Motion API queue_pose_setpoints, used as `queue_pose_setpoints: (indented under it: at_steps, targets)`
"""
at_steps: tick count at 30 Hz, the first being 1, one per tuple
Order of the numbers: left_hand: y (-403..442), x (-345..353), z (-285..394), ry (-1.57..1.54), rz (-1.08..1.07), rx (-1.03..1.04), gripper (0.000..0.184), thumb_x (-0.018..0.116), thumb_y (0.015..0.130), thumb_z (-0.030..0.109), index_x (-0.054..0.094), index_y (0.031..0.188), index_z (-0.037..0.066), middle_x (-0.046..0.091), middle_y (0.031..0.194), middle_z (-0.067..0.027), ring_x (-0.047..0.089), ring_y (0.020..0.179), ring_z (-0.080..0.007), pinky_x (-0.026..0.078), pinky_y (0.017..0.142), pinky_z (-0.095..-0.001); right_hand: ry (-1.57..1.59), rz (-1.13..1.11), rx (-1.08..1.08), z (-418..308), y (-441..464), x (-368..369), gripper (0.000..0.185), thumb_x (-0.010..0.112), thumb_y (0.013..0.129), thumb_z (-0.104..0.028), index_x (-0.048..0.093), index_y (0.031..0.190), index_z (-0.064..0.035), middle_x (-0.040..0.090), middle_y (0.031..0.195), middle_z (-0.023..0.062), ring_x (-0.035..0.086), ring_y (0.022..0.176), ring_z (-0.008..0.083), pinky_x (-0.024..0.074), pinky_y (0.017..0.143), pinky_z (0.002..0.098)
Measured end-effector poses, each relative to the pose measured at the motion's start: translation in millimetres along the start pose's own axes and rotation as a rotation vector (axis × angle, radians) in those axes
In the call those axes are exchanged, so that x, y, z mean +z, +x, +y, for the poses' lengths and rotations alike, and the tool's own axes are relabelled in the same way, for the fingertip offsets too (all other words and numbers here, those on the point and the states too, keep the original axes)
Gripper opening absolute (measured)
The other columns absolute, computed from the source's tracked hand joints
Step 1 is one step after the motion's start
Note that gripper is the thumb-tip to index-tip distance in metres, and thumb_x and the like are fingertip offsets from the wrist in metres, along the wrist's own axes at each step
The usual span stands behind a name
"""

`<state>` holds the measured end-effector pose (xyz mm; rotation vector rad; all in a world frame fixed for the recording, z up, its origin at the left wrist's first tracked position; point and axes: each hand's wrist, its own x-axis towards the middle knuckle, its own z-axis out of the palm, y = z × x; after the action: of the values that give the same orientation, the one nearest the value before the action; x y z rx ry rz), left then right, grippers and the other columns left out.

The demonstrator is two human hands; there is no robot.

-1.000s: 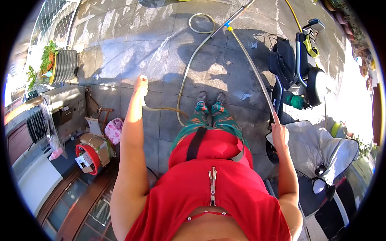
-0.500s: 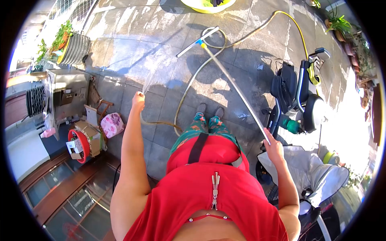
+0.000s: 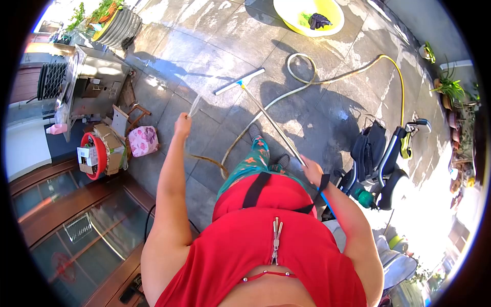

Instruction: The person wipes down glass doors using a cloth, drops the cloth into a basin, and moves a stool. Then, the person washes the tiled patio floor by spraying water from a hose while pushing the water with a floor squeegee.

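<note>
My left hand (image 3: pixel 182 125) is closed around the end of a hose, arm stretched forward, and water (image 3: pixel 194 105) sprays from it onto the paving. The hose (image 3: pixel 332 81) loops across the floor in front of me. My right hand (image 3: pixel 312 170) grips the metal pole of a floor squeegee (image 3: pixel 273 123), close to my right hip. A blue part of the pole shows behind that wrist, where a black strap hangs. The squeegee's wide head (image 3: pixel 253 76) rests on the wet tiles ahead of my feet.
A yellow basin (image 3: pixel 335 25) with dark cloth stands ahead. Wheeled equipment with black seats (image 3: pixel 368 148) is on the right. To the left are a metal cabinet (image 3: pixel 99 84), a red tub (image 3: pixel 101 158), cardboard boxes, a floral cushioned stool (image 3: pixel 143 141) and a ribbed planter (image 3: pixel 120 29).
My right hand has slid down the pole and come in towards my hip; the squeegee head is nearer. One foot has stepped forward and the view has turned. Water still sprays.
</note>
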<state>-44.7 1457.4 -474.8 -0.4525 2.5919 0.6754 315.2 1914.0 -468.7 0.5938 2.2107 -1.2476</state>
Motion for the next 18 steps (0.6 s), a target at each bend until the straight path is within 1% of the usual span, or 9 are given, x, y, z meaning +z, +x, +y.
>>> queue_pose_setpoints:
  at_steps: [1, 2, 4, 5, 8, 11, 13, 15, 18]
  targets:
    - [22, 4, -6, 0.024, 0.030, 0.038, 0.028, 0.054, 0.086, 0.025, 0.062, 0.109, 0.011, 0.068, 0.091, -0.0173, 0.067, 0.079, -0.0334, 0.051, 0.072, -0.0432, 0.047, -0.068, 0.084, -50, 33, -9, 0.052, 0.053, 0.091, -0.014, 0.043, 0.142, -0.0161, 0.060, 0.062, 0.0131, 0.053, 0.037, 0.0216, 0.0436, 0.038, 0.0366]
    - [40, 5, -9, 0.046, 0.061, 0.071, 0.028, 0.053, 0.086, 0.025, 0.062, 0.109, 0.011, 0.068, 0.091, -0.0177, 0.067, 0.079, -0.0339, 0.051, 0.072, -0.0435, 0.034, -0.084, 0.115, -84, 70, -11, 0.052, 0.052, 0.091, -0.015, 0.043, 0.142, -0.0161, 0.060, 0.065, 0.0141, 0.054, 0.039, 0.0209, 0.0445, 0.039, 0.0366]
    - [65, -9, 7, 0.030, 0.022, 0.047, 0.029, 0.053, 0.086, 0.025, 0.061, 0.110, 0.011, 0.068, 0.094, -0.0185, 0.067, 0.081, -0.0348, 0.052, 0.072, -0.0433, -0.011, -0.052, 0.031, -107, 163, 6, 0.056, 0.055, 0.090, -0.019, 0.040, 0.143, -0.0156, 0.065, 0.081, 0.0206, 0.062, 0.054, 0.0271, 0.0514, 0.052, 0.0400]
    - [73, -19, 14, 0.029, 0.002, 0.031, 0.030, 0.053, 0.086, 0.025, 0.061, 0.111, 0.011, 0.068, 0.095, -0.0189, 0.067, 0.082, -0.0352, 0.052, 0.072, -0.0432, -0.003, -0.134, 0.156, -159, 186, -1, 0.058, 0.056, 0.089, -0.021, 0.039, 0.144, -0.0153, 0.067, 0.090, 0.0238, 0.066, 0.063, 0.0305, 0.0541, 0.060, 0.0413]
    - [104, -52, 26, 0.002, -0.004, -0.050, 0.033, 0.053, 0.086, 0.025, 0.060, 0.114, 0.009, 0.068, 0.097, -0.0195, 0.067, 0.085, -0.0362, 0.052, 0.072, -0.0437, -0.162, -0.010, -0.040, -186, 261, 19, 0.057, 0.055, 0.088, -0.023, 0.040, 0.144, -0.0221, 0.067, 0.090, 0.0245, 0.067, 0.066, 0.0337, 0.0528, 0.063, 0.0438]
    - [103, -96, 52, -0.074, -0.001, -0.164, 0.036, 0.053, 0.085, 0.025, 0.060, 0.116, 0.008, 0.067, 0.100, -0.0205, 0.066, 0.091, -0.0371, 0.051, 0.076, -0.0434, -0.150, -0.139, 0.000, -206, 248, -6, 0.062, 0.055, 0.087, -0.023, 0.036, 0.146, -0.0228, 0.067, 0.096, 0.0262, 0.067, 0.072, 0.0374, 0.0527, 0.068, 0.0450]
    - [153, -88, -4, -0.083, 0.051, -0.117, 0.035, 0.054, 0.085, 0.025, 0.060, 0.115, 0.008, 0.067, 0.101, -0.0210, 0.065, 0.094, -0.0371, 0.050, 0.079, -0.0430, -0.312, -0.073, -0.295, -131, 248, -8, 0.064, 0.056, 0.087, -0.025, 0.033, 0.147, -0.0243, 0.066, 0.098, 0.0277, 0.066, 0.074, 0.0399, 0.0527, 0.070, 0.0456]
    - [173, -87, -28, -0.082, 0.079, -0.106, 0.035, 0.054, 0.085, 0.026, 0.060, 0.115, 0.008, 0.066, 0.102, -0.0213, 0.064, 0.097, -0.0370, 0.049, 0.082, -0.0427, -0.306, -0.298, -0.060, -175, 195, -65, 0.063, 0.056, 0.088, -0.025, 0.034, 0.147, -0.0242, 0.065, 0.099, 0.0288, 0.067, 0.067, 0.0360, 0.0533, 0.065, 0.0434]
    - [167, -105, -25, -0.055, 0.089, -0.139, 0.035, 0.055, 0.086, 0.028, 0.060, 0.115, 0.009, 0.066, 0.102, -0.0216, 0.063, 0.099, -0.0371, 0.048, 0.083, -0.0425, -0.236, -0.432, 0.172, -215, 177, -108, 0.059, 0.056, 0.090, -0.019, 0.037, 0.146, -0.0239, 0.067, 0.090, 0.0213, 0.061, 0.052, 0.0244, 0.0503, 0.050, 0.0372]
